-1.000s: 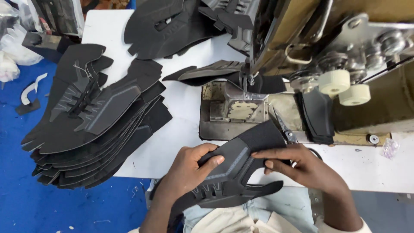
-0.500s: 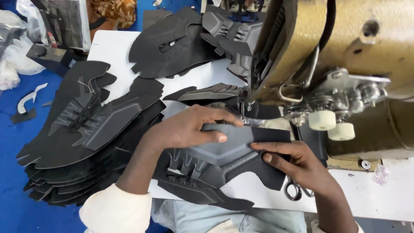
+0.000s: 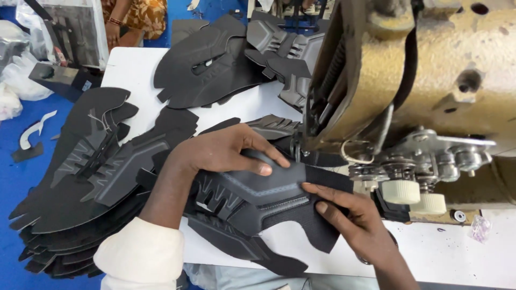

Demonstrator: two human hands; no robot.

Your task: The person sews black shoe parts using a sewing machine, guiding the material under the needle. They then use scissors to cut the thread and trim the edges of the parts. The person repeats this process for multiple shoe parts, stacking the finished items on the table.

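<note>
A white desk [image 3: 462, 252] stands over a blue floor [image 3: 16, 177], with a worn, tan-coloured sewing machine [image 3: 430, 70] taking up its right side. Nearest the camera, the person's two hands press a black shoe upper piece [image 3: 258, 201] flat against the desk, just in front of the machine's needle area. The left hand [image 3: 220, 153], coming out of a white sleeve [image 3: 142, 255], lies palm down over the top of the piece, fingers spread and stretched toward the machine, the fingertips resting on the smooth grey panel; it presses rather than grips. The right hand [image 3: 352, 223] comes in from the lower right, its fingers extended and laid flat on the darker, textured end of the same piece, not closed around it. The piece lies between both hands, its far edge pushed up against the machine's foot, its spiky lower edge hanging toward the desk's near rim.

To the left, a tall stack of black uppers [image 3: 80, 188] fans out over the desk's left edge, touching the held piece. Just right of the hands, two cream knobs [image 3: 414, 196] sit under the machine's metal fittings. Farther back, more black cut pieces [image 3: 215, 64] lie on the desk, partly overlapping. At the far top, another person's arm [image 3: 126, 19] in patterned cloth shows beside a clear bag [image 3: 75, 32] of dark parts.
</note>
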